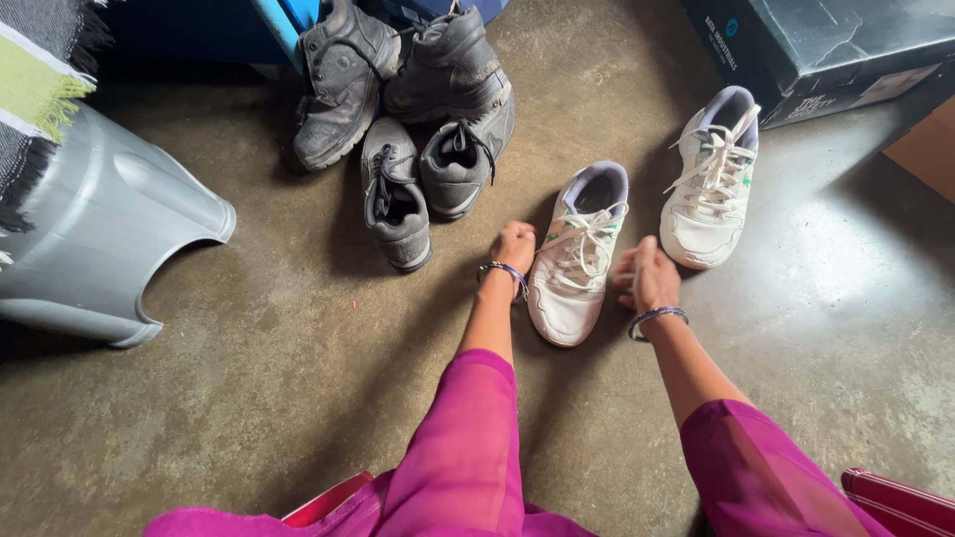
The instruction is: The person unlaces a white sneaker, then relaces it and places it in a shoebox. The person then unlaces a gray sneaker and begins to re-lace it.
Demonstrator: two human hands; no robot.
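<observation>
White sneaker [575, 261] lay on the concrete floor [298, 378], centre. Left hand [514, 245], fist curled, touched its left side; right hand [647, 275], fingers together, just right of it. Second white sneaker [711, 184] far right; grey shoes [428, 179] far left.
</observation>
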